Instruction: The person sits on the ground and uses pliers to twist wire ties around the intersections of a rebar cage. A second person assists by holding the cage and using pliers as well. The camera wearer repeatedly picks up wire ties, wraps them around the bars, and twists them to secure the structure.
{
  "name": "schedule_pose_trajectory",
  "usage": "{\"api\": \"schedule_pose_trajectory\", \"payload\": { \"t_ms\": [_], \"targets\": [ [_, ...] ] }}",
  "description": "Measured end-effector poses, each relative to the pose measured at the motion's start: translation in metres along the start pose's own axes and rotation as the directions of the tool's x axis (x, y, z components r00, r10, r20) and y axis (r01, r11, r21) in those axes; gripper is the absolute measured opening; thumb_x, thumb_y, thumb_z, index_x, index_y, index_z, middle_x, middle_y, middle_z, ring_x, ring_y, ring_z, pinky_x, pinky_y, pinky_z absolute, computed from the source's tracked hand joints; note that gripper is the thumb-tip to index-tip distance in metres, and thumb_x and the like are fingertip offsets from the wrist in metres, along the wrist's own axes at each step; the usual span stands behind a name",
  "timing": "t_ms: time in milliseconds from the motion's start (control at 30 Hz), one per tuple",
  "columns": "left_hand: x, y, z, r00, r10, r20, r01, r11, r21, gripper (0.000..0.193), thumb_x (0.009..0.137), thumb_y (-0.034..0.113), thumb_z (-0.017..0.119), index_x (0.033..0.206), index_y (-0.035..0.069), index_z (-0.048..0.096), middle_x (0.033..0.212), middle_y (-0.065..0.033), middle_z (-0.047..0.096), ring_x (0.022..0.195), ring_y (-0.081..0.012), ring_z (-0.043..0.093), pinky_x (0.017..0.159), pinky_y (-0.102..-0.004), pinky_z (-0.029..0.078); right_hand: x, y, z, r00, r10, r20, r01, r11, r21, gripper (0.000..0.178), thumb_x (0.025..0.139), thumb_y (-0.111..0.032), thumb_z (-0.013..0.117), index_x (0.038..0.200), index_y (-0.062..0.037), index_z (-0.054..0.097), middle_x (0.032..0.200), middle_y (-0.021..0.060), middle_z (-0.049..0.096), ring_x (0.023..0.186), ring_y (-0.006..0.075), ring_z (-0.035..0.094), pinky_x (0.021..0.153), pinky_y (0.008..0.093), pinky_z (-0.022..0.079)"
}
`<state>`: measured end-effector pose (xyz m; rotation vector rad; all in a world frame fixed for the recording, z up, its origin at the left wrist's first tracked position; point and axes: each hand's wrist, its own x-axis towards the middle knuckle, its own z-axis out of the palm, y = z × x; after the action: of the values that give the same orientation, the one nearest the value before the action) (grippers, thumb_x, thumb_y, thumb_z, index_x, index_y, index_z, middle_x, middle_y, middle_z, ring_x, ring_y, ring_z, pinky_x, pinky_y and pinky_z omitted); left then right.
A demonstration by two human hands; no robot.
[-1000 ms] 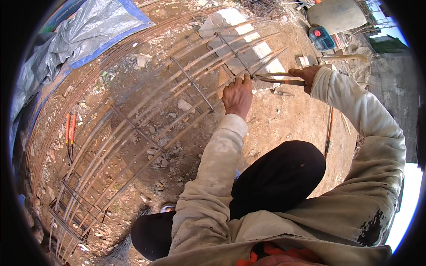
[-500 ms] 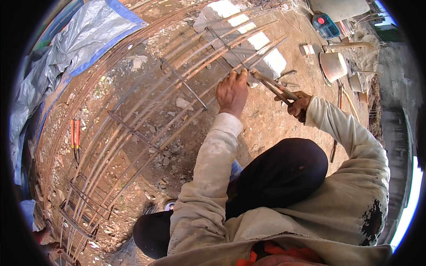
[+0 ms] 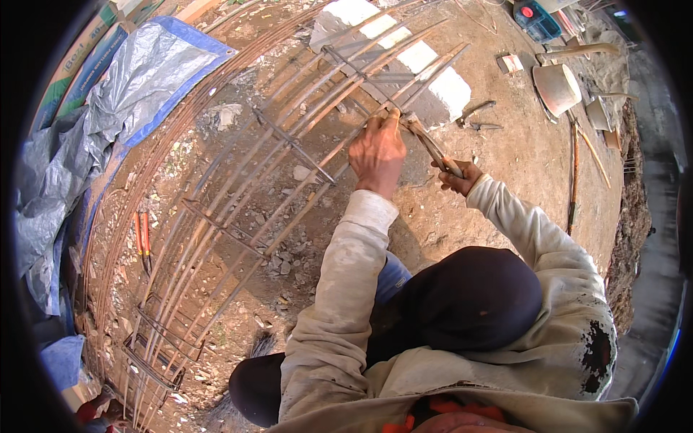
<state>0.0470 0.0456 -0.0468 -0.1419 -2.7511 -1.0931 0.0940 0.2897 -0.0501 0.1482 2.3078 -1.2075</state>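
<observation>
A long cage of steel rebar (image 3: 238,189) with thin square stirrups (image 3: 292,146) runs diagonally from upper right to lower left. My left hand (image 3: 377,155) is closed on a rebar near the stirrup corner at the cage's right side. Just right of those fingers, the jaws of a pair of pincers (image 3: 432,146) meet the bar's edge; whether they bite on a wire is too small to tell. The pincers' handles are close together in my right hand (image 3: 462,177), its fingers wrapped round them.
A pale concrete block (image 3: 437,94) lies under the cage's far end. Dark pliers (image 3: 479,124) rest beyond my right hand, and orange-handled cutters (image 3: 143,234) at left. A white bucket (image 3: 556,91), a silver tarp (image 3: 162,68) and loose rebar (image 3: 155,119) lie around. Another person's hand (image 3: 108,411) shows lower left.
My right hand has moved left and slightly down, and the pincers' handles have come together. My left hand stays at the same bar. The whole view has shifted slightly.
</observation>
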Motion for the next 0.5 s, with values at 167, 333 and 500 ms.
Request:
{"api": "schedule_pose_trajectory", "payload": {
  "t_ms": [167, 333, 500],
  "targets": [
    [-0.002, 0.001, -0.003, 0.995, 0.016, -0.099, -0.016, 1.000, -0.004, 0.032, 0.086, 0.012, 0.065, 0.118, 0.013, 0.067, 0.098, -0.0096, 0.068, 0.072, -0.0225, 0.067, 0.058, -0.0347, 0.055, -0.023, -0.087, -0.064, 0.999, 0.048, -0.010, -0.048, 0.933, -0.356, 0.054, 0.077, -0.041, 0.081, 0.101, 0.0024, 0.060, 0.062, 0.0077, 0.062, 0.050, 0.0160, 0.061, 0.046, 0.0292, 0.050],
    [-0.001, 0.000, 0.008, 0.986, 0.041, -0.159, -0.049, 0.997, -0.051, 0.034, 0.082, 0.012, 0.066, 0.116, 0.014, 0.068, 0.096, -0.0074, 0.068, 0.073, -0.0255, 0.067, 0.060, -0.0377, 0.053, -0.006, -0.145, -0.108, 0.782, 0.471, 0.407, -0.348, 0.873, -0.342, 0.056, 0.071, -0.007, 0.079, 0.119, 0.0017, 0.051, 0.062, 0.0116, 0.063, 0.048, 0.0185, 0.065, 0.040, 0.0298, 0.052],
    [0.000, -0.004, 0.010, 0.974, 0.099, -0.203, -0.098, 0.995, 0.018, 0.035, 0.085, 0.011, 0.063, 0.120, 0.010, 0.065, 0.103, -0.0147, 0.068, 0.074, -0.0253, 0.069, 0.059, -0.0339, 0.056, -0.004, -0.148, -0.116, 0.894, -0.228, 0.386, 0.444, 0.331, -0.832, 0.072, 0.069, -0.005, 0.069, 0.135, -0.0009, 0.041, 0.098, 0.0148, 0.059, 0.084, 0.0308, 0.066, 0.074, 0.0401, 0.054]
  ]
}}
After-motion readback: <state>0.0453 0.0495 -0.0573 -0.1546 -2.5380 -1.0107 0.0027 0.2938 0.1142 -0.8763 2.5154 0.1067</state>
